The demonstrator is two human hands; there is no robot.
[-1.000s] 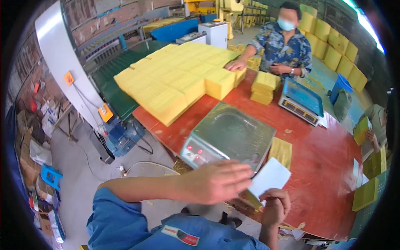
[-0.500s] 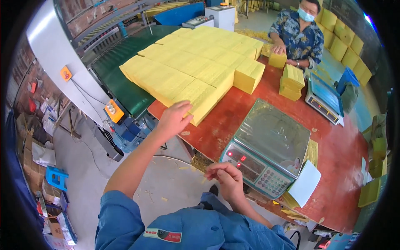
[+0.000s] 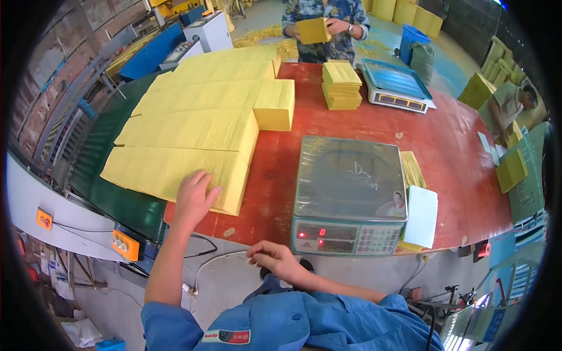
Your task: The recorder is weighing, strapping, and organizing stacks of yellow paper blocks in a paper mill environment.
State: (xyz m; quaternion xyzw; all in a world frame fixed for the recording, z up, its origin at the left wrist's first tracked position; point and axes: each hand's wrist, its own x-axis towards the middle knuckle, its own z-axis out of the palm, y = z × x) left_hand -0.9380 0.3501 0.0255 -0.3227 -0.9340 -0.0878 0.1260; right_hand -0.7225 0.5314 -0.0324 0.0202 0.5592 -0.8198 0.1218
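Observation:
Long rows of stacked yellow paper (image 3: pixel 193 126) lie side by side across the green conveyor and the red table. My left hand (image 3: pixel 196 199) rests on top of the nearest row, close to its right end, with thumb and fingers apart. Low in front of my body, short of the table's near edge, is my right hand (image 3: pixel 278 260). Its fingers are pinched together, and whatever is between the tips is too small to make out. To its upper right stands a digital scale (image 3: pixel 351 181) with a bare platform and lit red digits.
Across the red table (image 3: pixel 456 158), a person in a patterned shirt holds a yellow paper block (image 3: pixel 313 31). A stack of yellow paper (image 3: pixel 341 88) sits beside a second scale (image 3: pixel 395 82). White paper (image 3: pixel 420 216) lies beside the near scale. Another person (image 3: pixel 509 108) is at far right.
My view has swung to the right. The person opposite has lifted a yellow block off the table with both hands. My left hand stays at the near row, and my right hand remains pinched.

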